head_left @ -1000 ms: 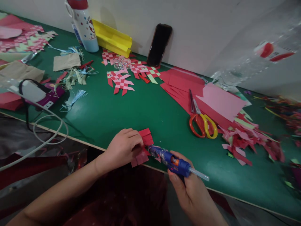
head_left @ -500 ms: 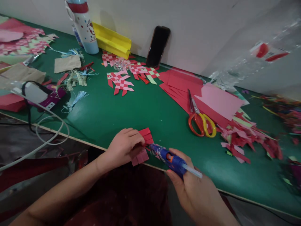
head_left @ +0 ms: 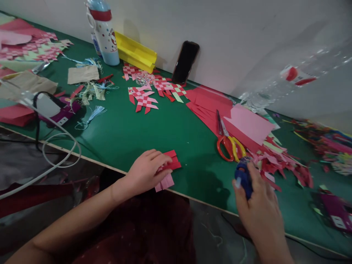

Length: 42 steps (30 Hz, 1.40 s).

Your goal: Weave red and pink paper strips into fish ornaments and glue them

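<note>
Near the front edge of the green table, my left hand (head_left: 150, 168) is closed on folded paper strips. A red paper piece (head_left: 173, 159) sticks out beyond its fingers, and a pink paper piece (head_left: 165, 183) shows below them. My right hand (head_left: 258, 198) grips a blue glue gun (head_left: 244, 178) with a clear glue stick at its rear, held to the right, just in front of the scissors. Those scissors (head_left: 228, 141), with one red and one yellow handle, lie partly on red paper. Several woven red-and-pink paper fish (head_left: 143, 97) lie farther back.
A phone (head_left: 185, 61) and a yellow folded holder (head_left: 136, 53) stand by the wall, beside a drink bottle (head_left: 106, 35). A clear plastic bottle (head_left: 283, 86) leans at right. Paper scraps (head_left: 288, 165) pile up there. White cable (head_left: 63, 141) loops over the left table edge.
My right hand has carried the glue gun away from the paper, to the right towards the scissors. My left hand has stayed with the paper, its fingers slightly shifted.
</note>
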Each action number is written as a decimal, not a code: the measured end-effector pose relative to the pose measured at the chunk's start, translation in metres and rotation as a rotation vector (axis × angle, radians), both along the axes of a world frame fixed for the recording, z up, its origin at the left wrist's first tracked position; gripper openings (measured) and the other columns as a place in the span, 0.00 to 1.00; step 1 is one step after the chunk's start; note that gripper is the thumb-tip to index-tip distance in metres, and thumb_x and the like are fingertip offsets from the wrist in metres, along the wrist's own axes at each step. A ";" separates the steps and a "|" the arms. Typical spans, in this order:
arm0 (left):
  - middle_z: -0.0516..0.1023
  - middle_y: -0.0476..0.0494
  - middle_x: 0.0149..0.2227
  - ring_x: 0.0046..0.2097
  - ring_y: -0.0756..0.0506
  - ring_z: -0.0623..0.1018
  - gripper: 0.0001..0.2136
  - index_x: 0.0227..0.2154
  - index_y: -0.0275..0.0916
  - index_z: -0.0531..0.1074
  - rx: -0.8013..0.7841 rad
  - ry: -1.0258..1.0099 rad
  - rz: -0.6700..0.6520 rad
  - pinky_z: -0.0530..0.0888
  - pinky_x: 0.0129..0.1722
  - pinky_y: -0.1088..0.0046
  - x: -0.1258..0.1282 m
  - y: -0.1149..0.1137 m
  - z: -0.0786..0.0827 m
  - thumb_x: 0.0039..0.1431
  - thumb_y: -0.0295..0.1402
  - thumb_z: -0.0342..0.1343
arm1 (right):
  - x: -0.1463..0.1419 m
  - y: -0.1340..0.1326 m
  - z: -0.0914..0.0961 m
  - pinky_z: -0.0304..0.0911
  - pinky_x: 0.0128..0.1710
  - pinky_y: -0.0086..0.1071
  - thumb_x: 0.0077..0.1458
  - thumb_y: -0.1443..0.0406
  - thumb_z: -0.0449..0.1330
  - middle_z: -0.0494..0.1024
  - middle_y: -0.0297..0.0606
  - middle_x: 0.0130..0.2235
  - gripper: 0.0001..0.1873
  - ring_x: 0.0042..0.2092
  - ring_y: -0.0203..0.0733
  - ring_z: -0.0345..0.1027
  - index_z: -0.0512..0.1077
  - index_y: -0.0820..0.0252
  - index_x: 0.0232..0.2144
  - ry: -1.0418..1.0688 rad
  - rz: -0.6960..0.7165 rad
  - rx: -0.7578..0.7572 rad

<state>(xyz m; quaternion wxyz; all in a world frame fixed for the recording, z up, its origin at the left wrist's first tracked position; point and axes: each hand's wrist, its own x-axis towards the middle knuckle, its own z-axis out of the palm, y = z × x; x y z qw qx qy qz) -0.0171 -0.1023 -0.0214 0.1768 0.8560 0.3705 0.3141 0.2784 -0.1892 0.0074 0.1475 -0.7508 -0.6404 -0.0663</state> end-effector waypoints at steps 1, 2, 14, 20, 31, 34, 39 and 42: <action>0.79 0.46 0.34 0.36 0.47 0.75 0.04 0.36 0.39 0.71 0.030 -0.028 0.001 0.72 0.39 0.68 -0.002 -0.002 0.002 0.64 0.31 0.53 | 0.009 -0.001 -0.010 0.63 0.47 0.60 0.64 0.52 0.47 0.73 0.55 0.50 0.33 0.51 0.64 0.67 0.54 0.61 0.66 -0.041 -0.018 -0.005; 0.79 0.46 0.34 0.37 0.47 0.75 0.05 0.36 0.39 0.72 0.067 -0.048 -0.003 0.72 0.40 0.68 -0.004 -0.004 0.005 0.65 0.30 0.51 | 0.017 -0.002 -0.018 0.63 0.47 0.60 0.64 0.52 0.47 0.74 0.54 0.48 0.33 0.50 0.63 0.68 0.55 0.61 0.66 -0.065 -0.031 -0.004; 0.70 0.44 0.61 0.65 0.40 0.64 0.22 0.57 0.46 0.67 0.212 0.279 -0.280 0.52 0.67 0.51 -0.054 -0.012 -0.013 0.63 0.45 0.54 | -0.060 0.008 0.004 0.59 0.54 0.56 0.63 0.58 0.53 0.72 0.48 0.49 0.16 0.52 0.55 0.65 0.72 0.56 0.49 0.226 0.183 0.155; 0.60 0.42 0.67 0.67 0.39 0.59 0.27 0.59 0.51 0.64 0.212 0.312 -0.304 0.52 0.66 0.49 -0.050 -0.010 -0.012 0.60 0.54 0.52 | -0.110 0.043 -0.026 0.59 0.52 0.55 0.63 0.57 0.54 0.69 0.47 0.52 0.15 0.54 0.55 0.58 0.73 0.56 0.46 0.268 0.280 0.034; 0.59 0.40 0.67 0.67 0.38 0.59 0.26 0.58 0.49 0.64 0.161 0.378 -0.309 0.55 0.65 0.48 -0.048 -0.009 -0.011 0.61 0.53 0.50 | -0.115 0.044 -0.024 0.57 0.52 0.54 0.60 0.59 0.58 0.69 0.46 0.50 0.09 0.54 0.55 0.57 0.72 0.57 0.32 0.308 0.300 0.011; 0.58 0.40 0.67 0.68 0.38 0.59 0.27 0.60 0.49 0.62 0.166 0.386 -0.312 0.53 0.66 0.48 -0.049 -0.009 -0.011 0.62 0.54 0.49 | -0.117 0.046 -0.026 0.57 0.52 0.55 0.60 0.60 0.58 0.70 0.47 0.50 0.09 0.54 0.55 0.58 0.72 0.58 0.31 0.272 0.274 0.004; 0.61 0.40 0.66 0.67 0.39 0.60 0.32 0.62 0.41 0.60 0.176 0.387 -0.289 0.50 0.67 0.50 -0.048 -0.009 -0.011 0.62 0.56 0.46 | -0.120 0.049 -0.027 0.57 0.52 0.55 0.60 0.61 0.58 0.70 0.47 0.50 0.08 0.54 0.55 0.59 0.72 0.57 0.30 0.228 0.244 0.003; 0.62 0.41 0.66 0.67 0.40 0.60 0.32 0.61 0.39 0.63 0.178 0.381 -0.285 0.50 0.68 0.51 -0.047 -0.009 -0.011 0.62 0.56 0.44 | -0.121 0.049 -0.028 0.57 0.51 0.54 0.59 0.61 0.57 0.71 0.47 0.50 0.07 0.54 0.55 0.60 0.71 0.57 0.32 0.230 0.229 0.004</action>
